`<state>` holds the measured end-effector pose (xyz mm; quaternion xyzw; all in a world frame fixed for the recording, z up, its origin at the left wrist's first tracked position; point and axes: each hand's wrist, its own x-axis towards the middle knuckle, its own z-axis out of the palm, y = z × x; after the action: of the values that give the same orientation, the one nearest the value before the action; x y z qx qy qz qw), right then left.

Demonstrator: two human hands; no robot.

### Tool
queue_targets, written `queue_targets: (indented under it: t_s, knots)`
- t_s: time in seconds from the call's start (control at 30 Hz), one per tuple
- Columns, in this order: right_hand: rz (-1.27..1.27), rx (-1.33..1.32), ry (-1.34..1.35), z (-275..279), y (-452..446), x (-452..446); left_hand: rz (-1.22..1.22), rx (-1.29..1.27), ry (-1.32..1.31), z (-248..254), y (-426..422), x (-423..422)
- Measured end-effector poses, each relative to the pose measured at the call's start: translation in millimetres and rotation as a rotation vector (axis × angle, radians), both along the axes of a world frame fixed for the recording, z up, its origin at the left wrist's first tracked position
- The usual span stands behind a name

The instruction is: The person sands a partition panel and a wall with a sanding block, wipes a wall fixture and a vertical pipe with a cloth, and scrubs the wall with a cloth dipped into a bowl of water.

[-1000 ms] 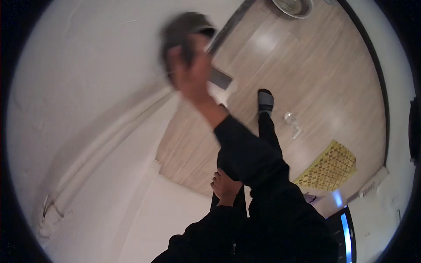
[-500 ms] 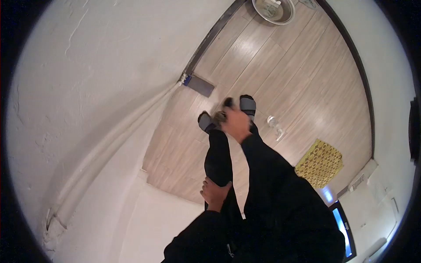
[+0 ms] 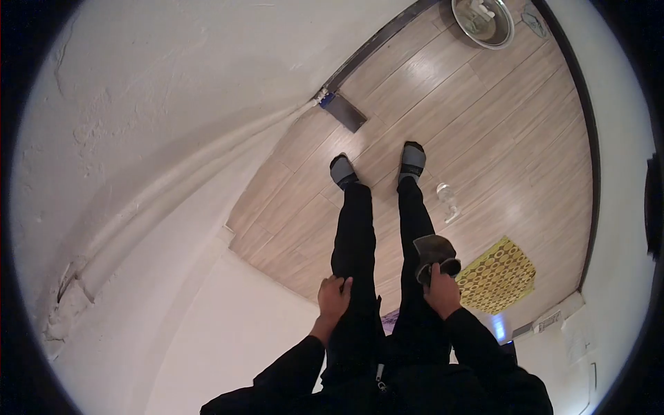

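My right hand (image 3: 443, 294) grips a dark, curled object (image 3: 436, 250) with a broad flap and rounded loops. Whether it is cloth or footwear I cannot tell. It is held over my right leg (image 3: 413, 214), off the floor. My left hand (image 3: 334, 299), its fingers curled in, touches the black trouser leg (image 3: 354, 235) near the left knee. Nothing shows in that hand. Both feet, in grey and black socks or slippers (image 3: 413, 158), stand apart on the wood-look floor.
A clear plastic bottle (image 3: 448, 200) lies right of my right foot. Nearer is a yellow patterned mat (image 3: 499, 277). A metal basin (image 3: 508, 36) with things in it stands far ahead. A dark flat block (image 3: 346, 114) sits by the white wall (image 3: 173, 104), beside a pipe (image 3: 200, 169).
My right hand has risen from between my feet toward me and to the right, bringing the dark object along. My torso is more upright. My left hand has shifted slightly upward, its fingers now curled.
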<state>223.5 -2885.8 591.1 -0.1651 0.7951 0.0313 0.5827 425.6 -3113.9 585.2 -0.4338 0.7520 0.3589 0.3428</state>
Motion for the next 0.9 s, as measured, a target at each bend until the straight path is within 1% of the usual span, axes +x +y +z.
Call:
queue_targets:
  t_s: [0.07, 0.13, 0.17, 0.2, 0.23, 0.3, 0.33, 0.4, 0.47, 0.5, 0.53, 0.57, 0.6, 0.63, 0.67, 0.7, 0.73, 0.8, 0.9]
  knots:
    - [0.122, -0.052, -0.058, 38, -5, -14, -0.069, 0.228, -0.072, 17, -10, 13]
    - [0.196, -0.044, -0.357, 84, -5, -25, -0.354, 0.64, -0.275, 58, -30, 2]
    - [0.209, -0.01, -0.4, 93, -5, -27, -0.454, 0.738, -0.395, 81, -38, -20]
    - [0.224, 0.027, -0.441, 98, -3, -29, -0.555, 0.839, -0.512, 92, -42, -35]
    - [0.241, 0.066, -0.476, 99, -1, -35, -0.615, 0.822, -0.495, 84, -41, -29]
    - [0.219, -0.139, -0.527, 73, -10, -74, -0.744, 0.775, -0.45, 62, -42, -16]
    - [0.21, -0.248, -0.553, 52, -24, -97, -0.672, 0.87, -0.584, 41, -45, -18]
    - [0.257, -0.369, -0.743, -3, -73, -154, -0.491, 1.053, -0.846, -12, -66, -45]
    - [0.26, -0.498, -0.703, -57, -135, -203, -0.32, 1.038, -0.79, -53, -96, -83]
    - [0.248, -0.679, -0.631, -92, -160, -218, -0.197, 0.961, -0.573, -77, -113, -93]
    - [0.355, -0.688, -0.56, -118, -199, -236, -0.081, 0.876, -0.357, -103, -130, -102]
    - [0.451, -0.749, -0.451, -160, -229, -249, -0.216, 0.569, -0.043, -132, -141, -108]
    - [0.506, -0.621, -0.386, -195, -265, -263, -0.35, 0.247, 0.259, -162, -151, -112]
    - [0.616, -0.482, -0.255, -218, -303, -274, -0.416, 0.06, 0.268, -183, -158, -116]
    - [0.719, -0.431, -0.023, -253, -332, -280, -0.482, -0.127, 0.273, -202, -163, -122]
    - [0.64, -0.554, 0.14, -274, -349, -282, -0.545, -0.316, 0.279, -217, -168, -128]
    - [0.616, -0.618, 0.189, -296, -364, -281, -0.436, -0.212, 0.226, -221, -175, -134]
    - [0.571, -0.742, 0.26, -344, -391, -265, -0.204, 0.009, 0.112, -203, -184, -141]
    - [0.412, -0.991, 0.188, -393, -410, -221, -0.27, -0.311, 0.292, -204, -191, -134]
